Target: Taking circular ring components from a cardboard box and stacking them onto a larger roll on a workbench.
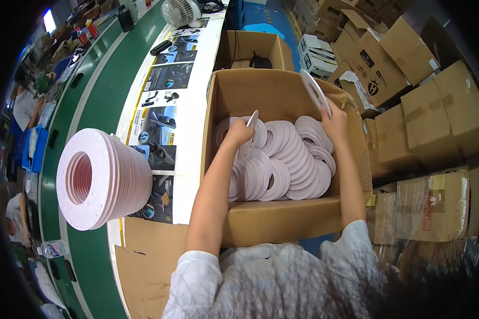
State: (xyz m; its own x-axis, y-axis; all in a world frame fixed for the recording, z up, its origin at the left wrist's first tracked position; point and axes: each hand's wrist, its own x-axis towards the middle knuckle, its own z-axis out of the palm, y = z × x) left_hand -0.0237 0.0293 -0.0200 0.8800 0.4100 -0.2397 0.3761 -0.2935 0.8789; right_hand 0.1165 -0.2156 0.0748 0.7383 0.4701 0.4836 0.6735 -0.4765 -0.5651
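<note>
Behind forearms point(213, 181), half-hidden pink rings point(287, 159)

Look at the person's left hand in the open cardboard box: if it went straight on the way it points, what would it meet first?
The left hand, holding a pink ring, points toward the box's far side. It would probably meet the overlapping pink rings just ahead, then the far wall of the cardboard box; depth is unclear.

The rings point(282, 159) in the brown cardboard box point(271, 218) were pale pink, as was the speckled stack point(104, 178). The conveyor belt point(98, 101) was green; sleeves point(197, 276) looked white, perhaps.
</note>
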